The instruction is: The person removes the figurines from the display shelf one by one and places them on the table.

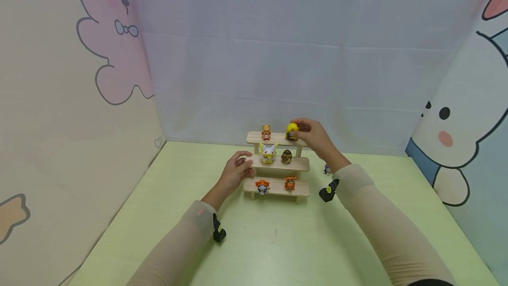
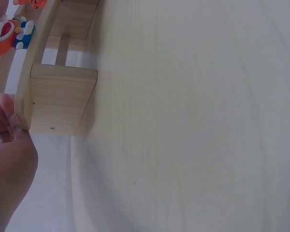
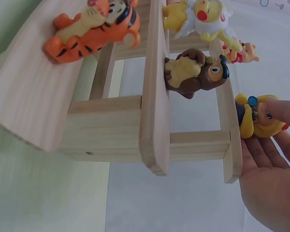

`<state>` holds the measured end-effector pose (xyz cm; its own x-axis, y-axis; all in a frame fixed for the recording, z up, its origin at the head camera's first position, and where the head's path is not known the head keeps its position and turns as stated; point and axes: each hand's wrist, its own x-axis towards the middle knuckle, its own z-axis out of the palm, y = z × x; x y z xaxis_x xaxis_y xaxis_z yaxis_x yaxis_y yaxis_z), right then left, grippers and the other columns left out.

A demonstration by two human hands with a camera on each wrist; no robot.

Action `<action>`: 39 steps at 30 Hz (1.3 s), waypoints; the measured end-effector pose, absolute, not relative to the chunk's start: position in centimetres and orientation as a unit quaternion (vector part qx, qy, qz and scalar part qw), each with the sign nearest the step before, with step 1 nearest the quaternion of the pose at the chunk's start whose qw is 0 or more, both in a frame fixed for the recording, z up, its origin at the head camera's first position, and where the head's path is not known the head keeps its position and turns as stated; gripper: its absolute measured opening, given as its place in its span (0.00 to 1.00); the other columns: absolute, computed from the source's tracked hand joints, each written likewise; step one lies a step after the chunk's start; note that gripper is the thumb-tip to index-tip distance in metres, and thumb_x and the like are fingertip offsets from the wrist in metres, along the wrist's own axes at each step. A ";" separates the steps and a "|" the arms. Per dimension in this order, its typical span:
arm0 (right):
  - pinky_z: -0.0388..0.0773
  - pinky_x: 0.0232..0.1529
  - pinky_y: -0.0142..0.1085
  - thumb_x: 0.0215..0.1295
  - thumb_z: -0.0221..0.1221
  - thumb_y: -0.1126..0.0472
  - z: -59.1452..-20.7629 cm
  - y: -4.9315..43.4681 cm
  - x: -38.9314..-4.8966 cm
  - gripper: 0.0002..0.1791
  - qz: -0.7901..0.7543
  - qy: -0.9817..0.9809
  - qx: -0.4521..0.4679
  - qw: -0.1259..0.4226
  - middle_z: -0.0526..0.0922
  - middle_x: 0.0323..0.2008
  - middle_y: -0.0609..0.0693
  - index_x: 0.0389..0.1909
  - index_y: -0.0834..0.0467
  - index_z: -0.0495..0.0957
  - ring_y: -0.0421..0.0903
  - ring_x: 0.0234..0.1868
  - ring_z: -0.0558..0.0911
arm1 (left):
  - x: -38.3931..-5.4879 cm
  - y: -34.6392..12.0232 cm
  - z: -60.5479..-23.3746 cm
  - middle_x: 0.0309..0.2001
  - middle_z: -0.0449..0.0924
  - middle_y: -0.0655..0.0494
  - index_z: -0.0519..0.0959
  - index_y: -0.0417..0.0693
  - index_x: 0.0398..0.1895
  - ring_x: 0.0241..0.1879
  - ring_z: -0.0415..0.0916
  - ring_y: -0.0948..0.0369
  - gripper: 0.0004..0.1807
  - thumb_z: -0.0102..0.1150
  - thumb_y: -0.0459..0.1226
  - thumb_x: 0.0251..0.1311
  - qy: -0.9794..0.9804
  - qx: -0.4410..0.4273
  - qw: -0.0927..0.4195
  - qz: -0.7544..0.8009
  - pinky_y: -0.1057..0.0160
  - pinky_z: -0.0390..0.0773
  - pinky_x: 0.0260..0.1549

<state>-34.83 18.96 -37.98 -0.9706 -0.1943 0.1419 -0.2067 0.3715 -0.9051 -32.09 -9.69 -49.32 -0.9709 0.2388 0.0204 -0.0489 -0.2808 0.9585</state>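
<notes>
A three-tier wooden display stand (image 1: 278,163) stands on the table with small figurines on every tier. My right hand (image 1: 317,138) pinches a yellow-haired figurine (image 3: 258,116) at the right end of the top tier, its base at the board. At the stand's left side, my left hand (image 1: 234,172) grips the end of the middle tier with thumb and fingers. A bear figurine (image 1: 266,133) shares the top tier. Below are a white-eared yellow figurine (image 1: 268,154) and an owl figurine (image 3: 195,72). On the bottom tier are an orange-and-blue figurine (image 1: 262,186) and a tiger figurine (image 3: 94,34).
A small purple figurine (image 1: 327,170) is on the table right of the stand, partly behind my right forearm. The pale green table (image 1: 274,242) meets a white cloth backdrop (image 1: 246,56). Cartoon-printed panels (image 1: 452,144) border both sides.
</notes>
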 end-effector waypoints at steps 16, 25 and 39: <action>0.69 0.70 0.58 0.74 0.64 0.56 -38.2 21.3 -34.2 0.28 0.550 -0.828 0.109 0.003 0.75 0.67 0.59 0.71 0.59 0.72 0.58 0.68 0.74 | -32.3 -9.8 -49.7 0.33 0.71 0.55 0.71 0.41 0.63 0.32 0.79 0.60 0.17 0.57 0.31 0.75 0.596 0.086 0.093 0.793 0.64 0.86 0.36; 0.66 0.73 0.57 0.75 0.63 0.57 -38.3 22.3 -33.8 0.30 0.550 -0.828 0.108 0.001 0.75 0.67 0.60 0.73 0.61 0.69 0.58 0.68 0.74 | -32.3 -9.8 -49.6 0.33 0.71 0.55 0.72 0.42 0.62 0.31 0.79 0.60 0.16 0.57 0.30 0.74 0.597 0.078 0.091 0.794 0.64 0.86 0.35; 0.68 0.72 0.55 0.75 0.62 0.57 -38.6 24.2 -33.2 0.29 0.565 -0.819 0.104 -0.001 0.74 0.66 0.61 0.72 0.61 0.69 0.58 0.67 0.74 | -32.4 -9.9 -49.8 0.32 0.71 0.55 0.72 0.41 0.62 0.32 0.79 0.60 0.16 0.57 0.31 0.74 0.595 0.087 0.093 0.794 0.65 0.86 0.36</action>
<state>-33.21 24.15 -38.60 -0.9785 -0.1715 0.1148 -0.1683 0.3409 -0.9249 -32.40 -9.94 -49.80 -0.9675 0.2512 0.0286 -0.0431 -0.2755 0.9603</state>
